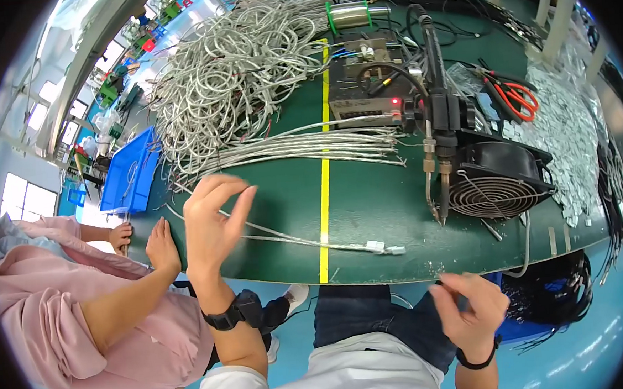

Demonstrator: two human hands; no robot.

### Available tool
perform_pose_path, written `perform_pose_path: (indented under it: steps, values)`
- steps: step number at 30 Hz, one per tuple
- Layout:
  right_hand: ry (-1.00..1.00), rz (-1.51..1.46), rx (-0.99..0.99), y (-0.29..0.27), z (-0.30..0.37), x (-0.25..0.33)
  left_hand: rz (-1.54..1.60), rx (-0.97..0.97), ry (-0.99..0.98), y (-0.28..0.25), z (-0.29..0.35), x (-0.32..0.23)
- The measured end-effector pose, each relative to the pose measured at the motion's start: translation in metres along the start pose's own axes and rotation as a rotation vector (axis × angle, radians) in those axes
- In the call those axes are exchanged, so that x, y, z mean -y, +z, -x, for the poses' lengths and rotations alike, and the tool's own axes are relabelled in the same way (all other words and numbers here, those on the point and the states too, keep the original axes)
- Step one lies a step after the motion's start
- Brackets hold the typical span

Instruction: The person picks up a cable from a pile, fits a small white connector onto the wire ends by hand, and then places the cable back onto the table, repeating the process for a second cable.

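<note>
My left hand (209, 218) hovers over the green table (368, 191) near its front edge, fingers spread, thumb and fingertips close to a thin grey cable (307, 243) that ends in white connectors (385, 247). Whether it pinches the cable I cannot tell. My right hand (472, 313) hangs below the table edge over my lap, fingers loosely curled and empty. A bundle of straightened grey cables (301, 149) lies just beyond my left hand.
A big tangle of grey cables (239, 63) fills the back left. A soldering iron (435, 115) stands on its holder beside a black fan (499, 179) and a control box (362, 95). Red-handled scissors (516, 96) lie right. A person in pink (83, 308) leans at my left.
</note>
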State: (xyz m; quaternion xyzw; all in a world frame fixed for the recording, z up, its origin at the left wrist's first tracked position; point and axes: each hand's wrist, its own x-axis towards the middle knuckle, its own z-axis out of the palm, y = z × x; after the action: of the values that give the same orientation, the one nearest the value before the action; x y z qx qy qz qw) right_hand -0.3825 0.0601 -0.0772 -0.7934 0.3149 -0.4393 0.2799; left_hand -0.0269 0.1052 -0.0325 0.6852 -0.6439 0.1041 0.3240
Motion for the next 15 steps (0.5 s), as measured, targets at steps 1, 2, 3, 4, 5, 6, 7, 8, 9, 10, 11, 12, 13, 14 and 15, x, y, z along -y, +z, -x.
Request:
perform_pose_path:
  steps: [1, 2, 3, 4, 5, 6, 7, 8, 9, 10, 11, 12, 13, 14, 15]
  values:
    - [-0.011, 0.003, 0.009, -0.009, 0.003, -0.005, 0.001, -0.011, -0.009, 0.0, -0.008, -0.009]
    - [-0.108, 0.063, -0.085, -0.018, 0.005, -0.011, 0.004, 0.113, 0.068, -0.002, -0.022, -0.02]
    - [-0.209, 0.122, -0.18, -0.028, 0.006, -0.017, 0.007, 0.236, 0.145, -0.001, -0.034, -0.027]
    - [-0.223, 0.125, -0.176, -0.038, 0.009, -0.025, 0.007, 0.221, 0.142, 0.004, -0.044, -0.032]
    - [-0.092, 0.167, -0.323, -0.046, 0.013, -0.037, -0.05, 0.292, 0.237, 0.008, -0.055, -0.035]
    - [0.042, 0.214, -0.481, -0.053, 0.013, -0.047, -0.105, 0.36, 0.345, 0.016, -0.07, -0.039]
    - [0.024, 0.221, -0.481, -0.058, 0.008, -0.054, -0.101, 0.342, 0.345, 0.022, -0.079, -0.041]
    - [0.097, 0.172, -0.536, -0.062, 0.001, -0.06, -0.156, 0.378, 0.313, 0.03, -0.088, -0.042]
    - [0.169, 0.121, -0.589, -0.066, -0.006, -0.066, -0.21, 0.413, 0.28, 0.036, -0.092, -0.042]
    - [0.242, 0.07, -0.644, -0.068, -0.01, -0.07, -0.205, 0.395, 0.282, 0.043, -0.092, -0.039]
    - [0.226, 0.077, -0.649, -0.068, -0.012, -0.074, -0.229, 0.38, 0.292, 0.053, -0.091, -0.034]
    - [0.225, 0.064, -0.623, -0.066, -0.01, -0.079, -0.251, 0.369, 0.305, 0.065, -0.092, -0.03]
    - [0.227, 0.051, -0.598, -0.065, -0.009, -0.084, -0.275, 0.36, 0.319, 0.074, -0.094, -0.028]
    - [0.237, 0.032, -0.575, -0.063, -0.008, -0.085, -0.276, 0.357, 0.33, 0.076, -0.096, -0.027]
    - [0.238, 0.031, -0.587, -0.065, -0.008, -0.086, -0.188, 0.346, 0.318, 0.075, -0.096, -0.023]
